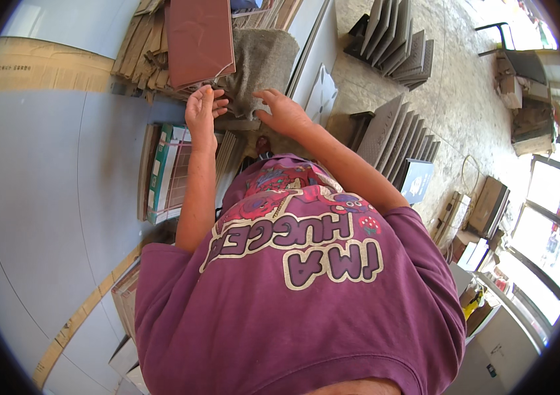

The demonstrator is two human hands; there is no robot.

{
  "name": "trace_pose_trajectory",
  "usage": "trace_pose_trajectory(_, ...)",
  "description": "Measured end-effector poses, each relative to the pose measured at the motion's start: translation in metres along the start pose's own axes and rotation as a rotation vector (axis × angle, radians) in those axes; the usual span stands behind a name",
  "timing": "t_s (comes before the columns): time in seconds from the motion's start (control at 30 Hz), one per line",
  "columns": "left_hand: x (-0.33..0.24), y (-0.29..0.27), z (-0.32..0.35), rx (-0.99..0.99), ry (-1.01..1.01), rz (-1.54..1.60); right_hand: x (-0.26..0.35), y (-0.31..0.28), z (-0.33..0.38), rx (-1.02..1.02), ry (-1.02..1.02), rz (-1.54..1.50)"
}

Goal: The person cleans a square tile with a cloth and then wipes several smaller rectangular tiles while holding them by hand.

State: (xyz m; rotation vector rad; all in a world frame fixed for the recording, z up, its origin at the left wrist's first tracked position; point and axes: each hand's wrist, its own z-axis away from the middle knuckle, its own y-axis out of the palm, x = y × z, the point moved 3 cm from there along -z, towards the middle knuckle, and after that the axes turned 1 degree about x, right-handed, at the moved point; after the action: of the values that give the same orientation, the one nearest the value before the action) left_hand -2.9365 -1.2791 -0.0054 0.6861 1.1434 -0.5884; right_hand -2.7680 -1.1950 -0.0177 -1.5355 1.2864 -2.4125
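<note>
My left hand [202,110] reaches forward, with its fingers curled against the lower edge of a grey-brown speckled tile [263,62] that stands leaning in a stack. My right hand [282,112] grips the same tile's lower right part, fingers spread over its face. A reddish-brown tile [199,41] leans just left of it, overlapping its edge. Both forearms run up from my purple printed shirt [299,289].
Large pale grey slabs [43,191] stand at the left, with cardboard strips [138,49] behind the tiles. Boxed tiles [164,174] lie below my left arm. Rows of grey sample tiles [398,135] stand on the floor at right; boxes and windows farther right.
</note>
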Motion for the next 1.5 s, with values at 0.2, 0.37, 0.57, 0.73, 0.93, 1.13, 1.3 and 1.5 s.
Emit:
trace_pose_trajectory(0.2,-0.001,0.002,-0.010,-0.005,-0.036,0.047,0.022,-0.017,-0.020,-0.210,-0.069,-0.461)
trace_pose_trajectory(0.37,0.002,0.001,-0.019,-0.026,-0.106,0.101,0.027,-0.025,-0.045,-0.261,-0.042,-0.455)
trace_pose_trajectory(0.57,0.007,-0.004,-0.031,-0.061,-0.199,0.087,0.030,-0.022,-0.055,-0.284,-0.052,-0.382)
trace_pose_trajectory(0.73,0.000,0.003,-0.034,-0.094,-0.209,0.076,0.033,-0.017,-0.054,-0.253,-0.027,-0.388)
trace_pose_trajectory(0.93,0.000,-0.003,-0.040,-0.068,-0.241,0.039,0.038,-0.021,-0.052,-0.280,-0.044,-0.380)
trace_pose_trajectory(1.13,0.001,-0.002,-0.041,-0.063,-0.246,0.109,0.028,-0.012,-0.061,-0.193,0.073,-0.643)
trace_pose_trajectory(1.3,0.003,0.001,-0.041,-0.089,-0.282,0.194,0.034,-0.018,-0.060,-0.068,0.253,-1.140)
trace_pose_trajectory(1.5,0.006,0.009,-0.036,-0.115,-0.238,0.254,0.035,-0.019,-0.060,-0.092,0.274,-1.213)
